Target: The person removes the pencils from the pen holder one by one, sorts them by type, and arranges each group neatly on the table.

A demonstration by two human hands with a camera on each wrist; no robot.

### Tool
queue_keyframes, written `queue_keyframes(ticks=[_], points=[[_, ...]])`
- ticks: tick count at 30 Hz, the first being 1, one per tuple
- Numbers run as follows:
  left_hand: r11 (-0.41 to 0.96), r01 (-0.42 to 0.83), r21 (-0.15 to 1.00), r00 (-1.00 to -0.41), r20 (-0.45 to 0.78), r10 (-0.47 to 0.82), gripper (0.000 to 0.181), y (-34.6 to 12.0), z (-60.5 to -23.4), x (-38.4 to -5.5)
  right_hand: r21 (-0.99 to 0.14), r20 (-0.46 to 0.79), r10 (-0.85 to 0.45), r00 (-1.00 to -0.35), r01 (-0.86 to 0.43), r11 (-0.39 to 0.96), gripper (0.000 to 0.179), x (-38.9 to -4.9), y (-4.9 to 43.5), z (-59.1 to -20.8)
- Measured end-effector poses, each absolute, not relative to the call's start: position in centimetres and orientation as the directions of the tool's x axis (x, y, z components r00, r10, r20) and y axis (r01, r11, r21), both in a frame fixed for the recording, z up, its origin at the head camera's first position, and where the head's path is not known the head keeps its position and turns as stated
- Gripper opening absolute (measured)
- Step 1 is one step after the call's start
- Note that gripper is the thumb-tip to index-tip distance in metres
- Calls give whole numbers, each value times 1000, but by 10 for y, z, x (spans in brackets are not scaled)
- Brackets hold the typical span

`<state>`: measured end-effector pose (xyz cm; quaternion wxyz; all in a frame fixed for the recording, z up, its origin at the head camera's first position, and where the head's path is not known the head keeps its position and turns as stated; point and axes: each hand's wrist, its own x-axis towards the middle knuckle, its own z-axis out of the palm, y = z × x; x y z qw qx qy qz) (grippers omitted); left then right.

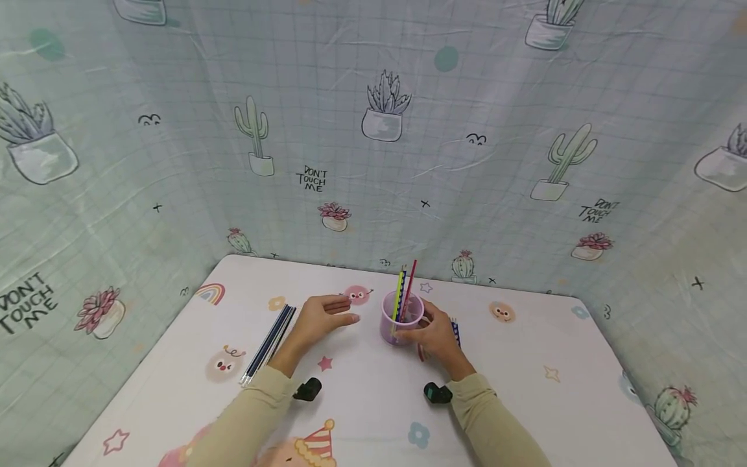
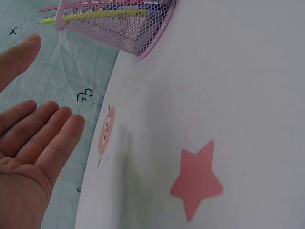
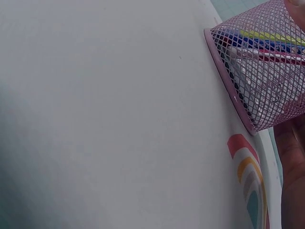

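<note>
A pink-purple mesh pencil cup (image 1: 388,329) stands upright toward the back of the table. Leaning inside it are a yellow-green pencil (image 1: 398,297), a blue patterned pencil (image 1: 403,288) and a red pencil (image 1: 411,280). My right hand (image 1: 439,338) grips the cup from its right side, thumb at the front and fingers around behind. To the left of the cup and apart from it, my left hand (image 1: 320,319) holds nothing, its fingers straight and the palm turned toward the cup. In the left wrist view, the thumb (image 2: 21,59) is spread from the fingers.
A row of dark and white pencils (image 1: 270,344) lies on the table left of my left forearm. Blue patterned pencils (image 1: 456,332) lie just right of my right hand, partly hidden. A printed cloth (image 1: 350,155) hangs behind the white table (image 1: 502,363).
</note>
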<state>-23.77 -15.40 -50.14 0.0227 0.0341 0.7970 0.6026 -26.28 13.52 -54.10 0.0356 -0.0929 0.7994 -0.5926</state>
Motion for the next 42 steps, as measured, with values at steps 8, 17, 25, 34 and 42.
queue_keyframes(ticks=[8, 17, 25, 34, 42], points=[[213, 55, 975, -992, 30, 119, 74, -128, -506, -241, -949, 45, -175, -984, -97, 300, 92, -263, 134, -540], [140, 93, 986, -984, 70, 165, 86, -101, -511, -245, -954, 50, -178, -983, -100, 284, 92, -263, 135, -541], [197, 129, 972, -982, 97, 162, 97, -79, -513, -248, -949, 78, -183, -980, -129, 287, 89, -264, 135, -544], [271, 144, 952, -980, 100, 171, 101, -68, -513, -248, -949, 94, -193, -977, -147, 280, 84, -264, 134, -547], [277, 209, 938, -968, 159, 192, 89, -65, -515, -252, -943, 84, -229, -970, -152, 297, 84, -264, 136, -540]])
